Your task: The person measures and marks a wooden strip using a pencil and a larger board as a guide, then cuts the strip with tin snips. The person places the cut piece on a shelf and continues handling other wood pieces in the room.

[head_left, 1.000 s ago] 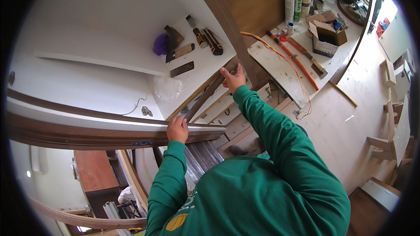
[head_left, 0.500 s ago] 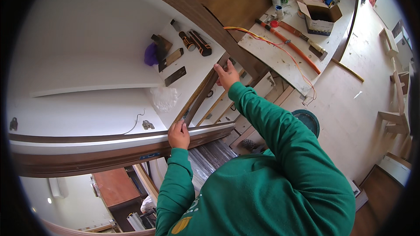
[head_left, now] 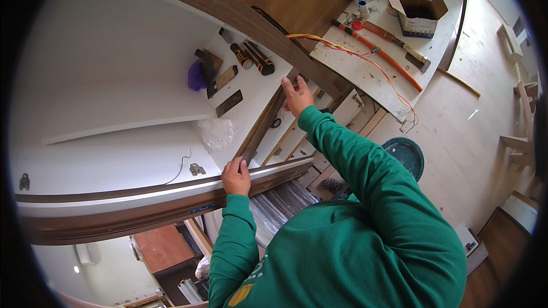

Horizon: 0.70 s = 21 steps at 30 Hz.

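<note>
A long dark brown wooden strip (head_left: 264, 127) runs between my hands along the front edge of the white cabinet (head_left: 114, 100). My left hand (head_left: 236, 177) pinches its near end, close to the cabinet's brown side trim (head_left: 142, 211). At the far end my right hand (head_left: 298, 98) grips the strip between thumb and fingers. Inside the cabinet, beyond the strip, lie a black and orange tool (head_left: 259, 58), a purple bundle (head_left: 196, 75), a flat dark plate (head_left: 229, 102) and some crumpled clear plastic (head_left: 216, 134). The strip's end under my left fingers is partly hidden.
A white work surface (head_left: 348, 63) at the right bears an orange tube (head_left: 388, 60), a hatchet-like tool (head_left: 416, 57), loose wires (head_left: 365, 54) and an open cardboard box (head_left: 416, 23). A dark green bucket (head_left: 403, 158) stands on the floor near my right arm.
The strip has tilted slightly, its broad face now showing more between my hands. Both hands keep their hold while the whole view shifts a little.
</note>
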Each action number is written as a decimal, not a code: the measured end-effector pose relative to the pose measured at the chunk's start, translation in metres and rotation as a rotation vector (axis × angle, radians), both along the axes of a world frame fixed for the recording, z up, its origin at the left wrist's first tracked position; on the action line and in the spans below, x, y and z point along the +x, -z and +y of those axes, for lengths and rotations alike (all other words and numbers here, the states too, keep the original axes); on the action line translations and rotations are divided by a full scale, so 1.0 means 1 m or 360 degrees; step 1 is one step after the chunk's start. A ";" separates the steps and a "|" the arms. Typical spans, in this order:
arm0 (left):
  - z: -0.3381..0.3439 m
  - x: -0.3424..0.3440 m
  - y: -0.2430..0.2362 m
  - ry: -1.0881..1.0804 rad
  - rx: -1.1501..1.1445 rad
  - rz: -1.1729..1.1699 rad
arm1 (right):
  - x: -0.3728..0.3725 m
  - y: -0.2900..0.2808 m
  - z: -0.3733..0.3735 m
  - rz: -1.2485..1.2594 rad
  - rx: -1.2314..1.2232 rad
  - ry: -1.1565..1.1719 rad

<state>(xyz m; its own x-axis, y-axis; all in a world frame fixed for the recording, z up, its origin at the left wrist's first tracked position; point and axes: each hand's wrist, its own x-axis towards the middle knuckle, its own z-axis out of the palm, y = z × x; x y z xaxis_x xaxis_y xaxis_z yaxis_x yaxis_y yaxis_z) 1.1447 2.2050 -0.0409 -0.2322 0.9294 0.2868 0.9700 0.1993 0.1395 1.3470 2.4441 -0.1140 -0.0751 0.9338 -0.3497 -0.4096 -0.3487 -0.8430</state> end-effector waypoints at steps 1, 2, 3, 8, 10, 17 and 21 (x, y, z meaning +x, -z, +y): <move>0.001 0.001 0.000 0.0008 0.0008 -0.0009 | -0.001 0.004 0.003 -0.0003 -0.0007 0.0000; 0.003 0.002 0.000 0.0023 0.0019 -0.0007 | -0.001 0.007 0.006 -0.0005 -0.0014 0.0000; 0.005 0.003 0.000 0.0012 0.0010 -0.0011 | -0.001 0.011 0.009 0.0002 -0.0018 0.0008; 0.013 0.006 -0.001 -0.0001 -0.0035 -0.0016 | 0.001 0.013 0.019 -0.0192 0.0031 -0.0006; 0.016 0.006 -0.002 0.0031 -0.0018 -0.0001 | 0.003 0.012 0.020 -0.0174 0.0037 -0.0013; 0.019 0.003 -0.003 0.0034 -0.0010 0.0042 | 0.002 0.015 0.031 -0.0263 0.0045 0.0034; 0.020 0.002 -0.001 -0.0014 -0.0036 0.0025 | 0.003 0.015 0.033 -0.0182 0.0001 0.0044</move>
